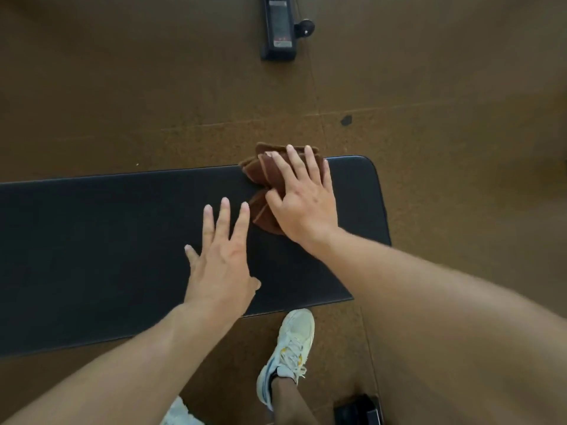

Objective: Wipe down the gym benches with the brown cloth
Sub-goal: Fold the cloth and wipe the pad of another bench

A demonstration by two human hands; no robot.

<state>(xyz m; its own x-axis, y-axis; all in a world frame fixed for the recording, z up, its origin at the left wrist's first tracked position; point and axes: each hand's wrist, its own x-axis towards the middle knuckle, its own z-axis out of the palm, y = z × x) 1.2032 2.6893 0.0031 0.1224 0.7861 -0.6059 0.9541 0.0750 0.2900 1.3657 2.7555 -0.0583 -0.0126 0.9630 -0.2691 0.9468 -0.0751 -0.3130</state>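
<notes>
- Pressing down in the head view, my right hand (302, 207) lies flat, fingers straight and spread, on the folded brown terry cloth (267, 174); it pins the cloth rather than gripping it.
- That brown cloth sits at the far edge of the long black padded gym bench (107, 240), near its right end, with its top corner hanging just over the edge above the brown speckled rubber floor (122, 87).
- My left hand (219, 265) is open too, fingers straight and fanned, holding nothing; it lies over the bench pad just beside the cloth, and I cannot tell whether it actually bears on the pad.
- I judge this is a wipe stroke near the end of the bench, and most of the pad to the left looks not yet covered, though I can't read clean from dirty on that black surface.
- To do it well: keep the palm flat, pull the cloth fully back onto the pad, then run long overlapping strokes along the length.
- Also here: my white lace-up trainer (290, 351) planted by the near edge, and a black machine base (279, 26) well apart at the top.
</notes>
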